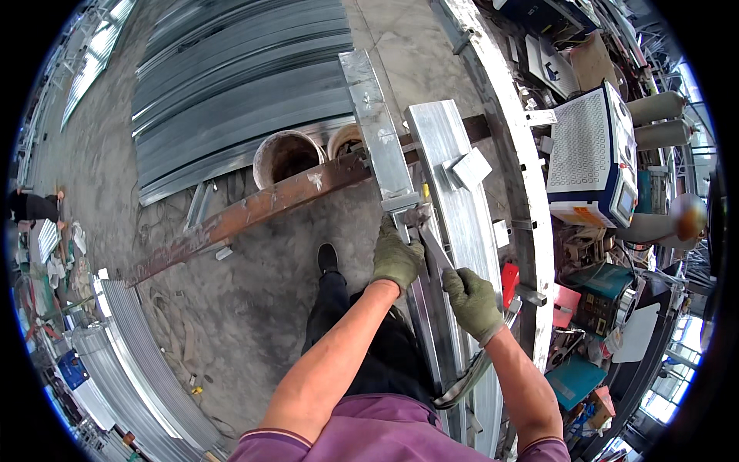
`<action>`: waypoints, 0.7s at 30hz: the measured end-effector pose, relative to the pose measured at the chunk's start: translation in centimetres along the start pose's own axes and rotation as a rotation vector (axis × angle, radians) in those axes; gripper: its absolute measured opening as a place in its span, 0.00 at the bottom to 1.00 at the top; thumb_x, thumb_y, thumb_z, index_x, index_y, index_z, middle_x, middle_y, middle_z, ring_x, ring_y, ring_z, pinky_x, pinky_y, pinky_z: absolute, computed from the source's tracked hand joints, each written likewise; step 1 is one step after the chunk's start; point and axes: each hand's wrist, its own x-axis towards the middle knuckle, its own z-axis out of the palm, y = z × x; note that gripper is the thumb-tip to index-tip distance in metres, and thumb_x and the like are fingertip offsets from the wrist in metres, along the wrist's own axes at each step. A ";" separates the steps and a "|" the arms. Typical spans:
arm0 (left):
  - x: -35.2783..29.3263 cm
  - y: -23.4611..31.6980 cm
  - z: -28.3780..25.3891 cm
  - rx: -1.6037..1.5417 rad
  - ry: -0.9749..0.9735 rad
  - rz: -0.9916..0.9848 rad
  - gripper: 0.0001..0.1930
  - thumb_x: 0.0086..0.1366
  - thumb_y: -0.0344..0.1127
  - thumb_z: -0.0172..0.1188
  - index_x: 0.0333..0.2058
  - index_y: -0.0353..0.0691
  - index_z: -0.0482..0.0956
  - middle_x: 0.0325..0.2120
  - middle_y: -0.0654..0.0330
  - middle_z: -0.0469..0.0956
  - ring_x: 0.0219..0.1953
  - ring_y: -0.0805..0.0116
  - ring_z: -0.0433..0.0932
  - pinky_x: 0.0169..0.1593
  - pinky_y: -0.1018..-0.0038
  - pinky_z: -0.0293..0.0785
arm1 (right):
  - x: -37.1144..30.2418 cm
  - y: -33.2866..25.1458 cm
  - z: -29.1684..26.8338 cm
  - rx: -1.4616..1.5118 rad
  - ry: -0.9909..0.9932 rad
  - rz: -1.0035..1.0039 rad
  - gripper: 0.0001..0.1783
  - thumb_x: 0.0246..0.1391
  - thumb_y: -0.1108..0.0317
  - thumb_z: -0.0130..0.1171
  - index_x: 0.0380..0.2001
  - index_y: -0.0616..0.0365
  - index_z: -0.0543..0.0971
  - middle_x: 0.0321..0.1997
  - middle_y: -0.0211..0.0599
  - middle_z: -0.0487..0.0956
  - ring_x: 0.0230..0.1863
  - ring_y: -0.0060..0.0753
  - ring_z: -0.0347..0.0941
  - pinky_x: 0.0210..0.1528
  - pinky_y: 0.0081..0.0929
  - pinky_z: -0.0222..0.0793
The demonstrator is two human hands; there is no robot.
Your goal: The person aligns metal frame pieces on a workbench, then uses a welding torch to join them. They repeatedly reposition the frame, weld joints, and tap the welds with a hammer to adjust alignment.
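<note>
Olive-green work gloves cover both hands. My right hand (471,304) is closed round the handle of a hammer (437,248); its worn head (418,215) lies at the end of a metal tube. My left hand (397,258) is closed on a short metal piece beside the hammer head, its fingers partly hiding that piece. A long grey square tube (375,123) stretches away from my left hand, with a small metal plate (401,202) across its near end. To its right lies a wide galvanized channel (458,185) with a small square plate (471,169) on it.
A rusty brown beam (262,206) crosses beneath the tubes. Two buckets (265,158) stand behind it. Stacked grey metal sheets (246,85) lie far left. A long white-grey rail (523,192) runs along the right, past a white-and-blue machine (581,142). A red tool (509,281) sits near my right hand.
</note>
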 end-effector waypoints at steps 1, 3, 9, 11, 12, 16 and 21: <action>0.0 0.4 -0.1 -0.023 -0.015 -0.001 0.43 0.69 0.45 0.62 0.75 0.26 0.57 0.65 0.29 0.73 0.65 0.32 0.75 0.69 0.51 0.73 | -0.3 -0.3 -0.2 0.039 0.018 -0.002 0.26 0.75 0.44 0.58 0.38 0.60 0.83 0.27 0.57 0.82 0.32 0.68 0.81 0.35 0.55 0.73; 0.1 0.2 -0.2 -0.050 -0.017 0.012 0.43 0.69 0.45 0.62 0.75 0.26 0.57 0.65 0.29 0.73 0.65 0.32 0.75 0.69 0.52 0.73 | -0.1 -0.6 -0.2 0.006 0.012 0.011 0.27 0.75 0.44 0.57 0.38 0.60 0.83 0.27 0.58 0.82 0.34 0.70 0.81 0.36 0.57 0.73; 0.5 -0.2 0.4 -0.066 0.049 0.006 0.36 0.67 0.41 0.63 0.71 0.35 0.64 0.60 0.34 0.78 0.59 0.33 0.79 0.63 0.50 0.77 | 0.3 -1.1 -0.6 -0.084 0.032 0.029 0.28 0.74 0.42 0.56 0.38 0.59 0.82 0.28 0.60 0.82 0.36 0.72 0.80 0.37 0.59 0.73; 0.5 -0.2 0.0 -0.057 -0.016 0.006 0.43 0.70 0.47 0.61 0.75 0.27 0.57 0.64 0.30 0.75 0.63 0.32 0.77 0.67 0.51 0.75 | -0.4 -1.5 -0.7 -0.026 0.085 -0.012 0.29 0.74 0.41 0.56 0.39 0.59 0.83 0.29 0.60 0.82 0.37 0.73 0.80 0.38 0.60 0.73; 0.3 0.0 -0.1 -0.027 -0.015 -0.014 0.43 0.70 0.47 0.60 0.75 0.27 0.57 0.64 0.30 0.75 0.63 0.32 0.77 0.66 0.51 0.75 | -0.5 -1.3 -0.5 -0.087 0.050 0.016 0.28 0.74 0.41 0.56 0.39 0.59 0.83 0.30 0.61 0.82 0.37 0.73 0.80 0.39 0.59 0.73; 0.5 -0.6 0.5 0.007 0.063 0.046 0.40 0.71 0.46 0.60 0.75 0.30 0.59 0.62 0.32 0.77 0.61 0.32 0.79 0.64 0.50 0.77 | -0.3 0.1 0.0 -0.110 0.024 0.036 0.25 0.75 0.46 0.58 0.39 0.61 0.83 0.29 0.58 0.83 0.33 0.60 0.81 0.36 0.49 0.74; -0.4 1.7 -1.0 -0.035 -0.029 -0.111 0.38 0.68 0.40 0.62 0.73 0.34 0.63 0.62 0.35 0.78 0.61 0.34 0.79 0.65 0.51 0.77 | -2.8 0.4 -1.0 0.380 0.006 0.242 0.25 0.77 0.50 0.58 0.35 0.62 0.84 0.21 0.35 0.77 0.25 0.26 0.72 0.31 0.33 0.70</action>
